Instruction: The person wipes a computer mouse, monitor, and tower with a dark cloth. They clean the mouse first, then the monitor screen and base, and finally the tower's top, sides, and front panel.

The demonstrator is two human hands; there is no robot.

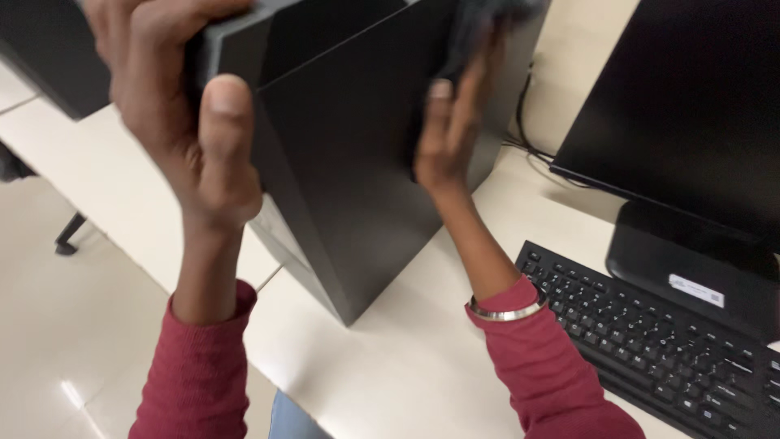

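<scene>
A: Starting at the left, what is the person doing?

B: The left hand (175, 106) is clamped round the upper front corner of a black computer tower (357, 154), thumb down the near edge, fingers wrapped over the top. It reads as a steadying grip.

A: And further right?

B: The right hand (451, 126) lies against the tower's broad side panel, fingers stretched upward and pressing a dark cloth (487, 20) near the top. That part is blurred, so how tightly the cloth is held cannot be told. The step in hand looks like wiping the panel; the next stroke would call for the left hand to hold firm while the right keeps even pressure.

A: How does the tower look, and where is it?

B: Matte black, plain-sided, sharp-edged, standing on the pale desk (406, 358) near its front edge. To its right lie a black keyboard (650, 333) and a dark monitor (691, 106) on its stand, with cables (528, 138) behind.
</scene>
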